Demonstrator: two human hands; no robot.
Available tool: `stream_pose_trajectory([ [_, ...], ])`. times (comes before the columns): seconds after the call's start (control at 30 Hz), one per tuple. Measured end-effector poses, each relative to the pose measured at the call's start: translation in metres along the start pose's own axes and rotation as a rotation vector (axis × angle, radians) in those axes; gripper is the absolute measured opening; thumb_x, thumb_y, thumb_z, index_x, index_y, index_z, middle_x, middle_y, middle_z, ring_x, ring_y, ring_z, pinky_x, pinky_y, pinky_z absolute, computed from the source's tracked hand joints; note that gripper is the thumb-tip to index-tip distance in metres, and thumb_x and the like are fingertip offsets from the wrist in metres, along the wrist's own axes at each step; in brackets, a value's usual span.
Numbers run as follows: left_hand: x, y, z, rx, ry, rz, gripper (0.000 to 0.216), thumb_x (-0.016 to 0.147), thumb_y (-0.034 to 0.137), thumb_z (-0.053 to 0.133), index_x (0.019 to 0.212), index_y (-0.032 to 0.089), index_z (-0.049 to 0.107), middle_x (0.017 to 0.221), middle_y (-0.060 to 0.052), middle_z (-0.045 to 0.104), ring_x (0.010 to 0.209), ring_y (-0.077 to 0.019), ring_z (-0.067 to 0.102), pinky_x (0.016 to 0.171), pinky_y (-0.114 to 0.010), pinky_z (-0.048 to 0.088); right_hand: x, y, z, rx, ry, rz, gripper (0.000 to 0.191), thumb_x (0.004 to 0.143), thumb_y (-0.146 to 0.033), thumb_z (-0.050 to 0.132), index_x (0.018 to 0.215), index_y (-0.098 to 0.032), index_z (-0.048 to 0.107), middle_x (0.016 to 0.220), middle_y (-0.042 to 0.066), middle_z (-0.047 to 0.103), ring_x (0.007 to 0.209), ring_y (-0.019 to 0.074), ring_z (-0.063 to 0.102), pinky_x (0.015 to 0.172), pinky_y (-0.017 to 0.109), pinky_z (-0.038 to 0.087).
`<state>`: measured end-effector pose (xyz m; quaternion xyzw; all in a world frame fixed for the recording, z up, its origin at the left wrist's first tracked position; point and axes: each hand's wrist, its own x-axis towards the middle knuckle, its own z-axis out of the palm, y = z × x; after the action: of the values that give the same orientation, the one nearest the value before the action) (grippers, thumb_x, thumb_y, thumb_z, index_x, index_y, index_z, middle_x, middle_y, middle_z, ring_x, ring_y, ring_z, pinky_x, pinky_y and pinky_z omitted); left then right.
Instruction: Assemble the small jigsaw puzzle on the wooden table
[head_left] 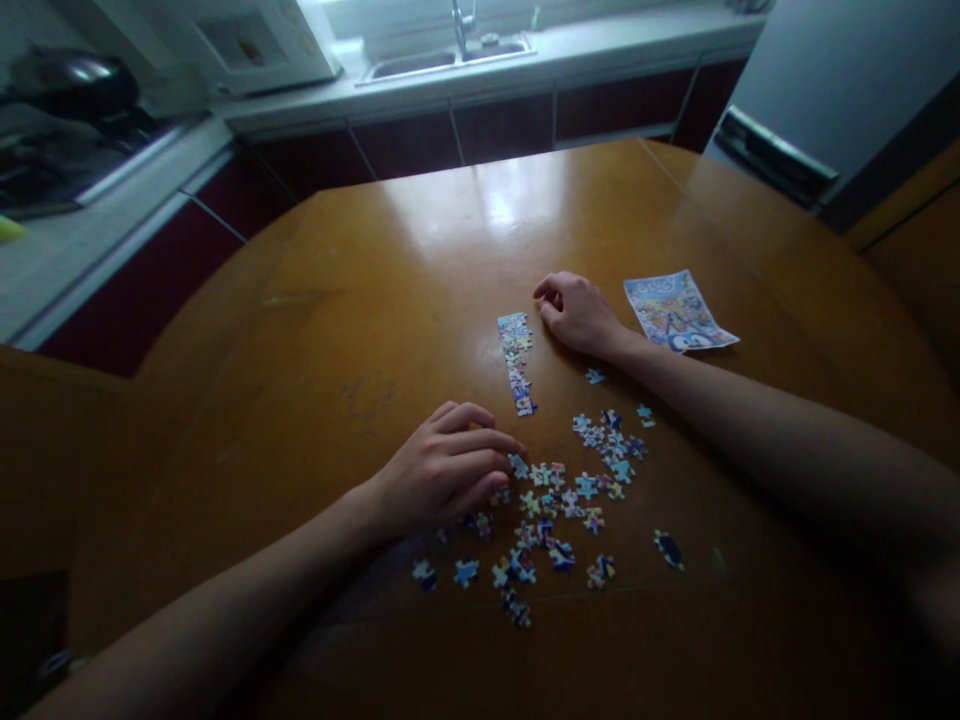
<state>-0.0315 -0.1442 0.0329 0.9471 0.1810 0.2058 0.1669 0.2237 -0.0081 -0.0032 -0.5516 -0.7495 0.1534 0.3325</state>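
My left hand (454,465) hovers low over the left edge of a loose pile of jigsaw pieces (551,500), its fingers apart. The index fingertip is at a light blue jigsaw piece (519,466); whether it presses on it I cannot tell. Some pieces are partly hidden under this hand. Farther away, my right hand (577,312) rests on the table with loosely curled fingers and a gap between thumb and index finger, nothing visible in it. Just left of it lies a joined strip of jigsaw pieces (516,362), straight along its left side and knobbed along its right.
A creased picture sheet (679,310) lies beyond my right forearm. One jigsaw piece (595,376) sits near that wrist, and a dark one (668,549) lies to the right. Past the wooden table (420,260) are a counter with a sink (450,62) and a pot (75,85).
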Motion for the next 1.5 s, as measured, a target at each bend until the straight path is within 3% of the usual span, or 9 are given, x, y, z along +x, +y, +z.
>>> stream_pose_trajectory([
  [0.23,0.003,0.003,-0.001,0.006,-0.034,0.058,0.019,0.102,0.034,0.055,0.1,0.023,0.071,0.113,-0.004,0.074,0.105,-0.022,0.058,0.092,-0.037,0.045,-0.001,-0.001,-0.001,-0.002,-0.011,0.01,0.017,0.087,-0.02,0.057,0.098,-0.018,0.071,0.096,0.01,0.071,0.085,0.0235,0.061,0.08,0.038,0.048],
  [0.53,0.003,0.001,-0.003,0.019,0.046,0.0,0.023,0.101,0.03,0.053,0.086,0.02,0.067,0.101,-0.005,0.074,0.095,-0.0212,0.058,0.087,-0.038,0.045,0.0,0.0,0.0,0.001,-0.019,0.011,0.018,0.087,-0.021,0.057,0.099,-0.018,0.071,0.096,0.011,0.07,0.085,0.0237,0.061,0.08,0.038,0.047],
  [0.73,0.006,0.006,-0.005,-0.025,-0.08,0.053,0.021,0.101,0.035,0.054,0.098,0.021,0.069,0.112,-0.006,0.074,0.105,-0.0234,0.059,0.092,-0.039,0.046,0.0,0.0,0.0,-0.002,-0.01,-0.002,0.018,0.088,-0.021,0.056,0.099,-0.017,0.071,0.096,0.01,0.07,0.084,0.0228,0.06,0.079,0.038,0.046],
  [0.9,0.005,0.004,-0.004,-0.039,-0.108,0.067,0.02,0.1,0.036,0.056,0.103,0.022,0.07,0.118,-0.006,0.073,0.109,-0.0246,0.059,0.095,-0.04,0.046,0.0,0.0,-0.001,-0.007,-0.019,0.002,0.017,0.088,-0.021,0.057,0.097,-0.018,0.071,0.097,0.01,0.07,0.085,0.0232,0.06,0.08,0.038,0.046],
  [1.13,0.004,0.005,-0.003,-0.056,-0.082,0.058,0.02,0.1,0.034,0.055,0.101,0.021,0.07,0.117,-0.008,0.072,0.109,-0.0244,0.059,0.096,-0.04,0.047,0.0,0.0,-0.001,0.002,-0.014,0.001,0.017,0.088,-0.021,0.057,0.097,-0.018,0.071,0.097,0.01,0.07,0.087,0.0243,0.06,0.081,0.038,0.046],
  [1.3,0.005,0.01,-0.001,-0.024,-0.077,0.068,0.015,0.098,0.031,0.062,0.108,0.023,0.069,0.105,-0.006,0.071,0.099,-0.0212,0.06,0.092,-0.038,0.048,0.0,0.0,-0.001,0.003,-0.018,0.006,0.018,0.088,-0.021,0.057,0.098,-0.018,0.071,0.097,0.011,0.07,0.087,0.024,0.061,0.081,0.039,0.047],
  [1.5,0.004,0.016,0.01,0.027,0.0,-0.002,0.013,0.093,0.033,0.07,0.102,0.024,0.071,0.096,-0.004,0.068,0.093,-0.0192,0.056,0.086,-0.034,0.046,0.0,0.001,0.0,-0.004,-0.013,-0.001,0.016,0.087,-0.022,0.057,0.096,-0.018,0.071,0.096,0.011,0.069,0.086,0.0239,0.06,0.081,0.039,0.047],
])
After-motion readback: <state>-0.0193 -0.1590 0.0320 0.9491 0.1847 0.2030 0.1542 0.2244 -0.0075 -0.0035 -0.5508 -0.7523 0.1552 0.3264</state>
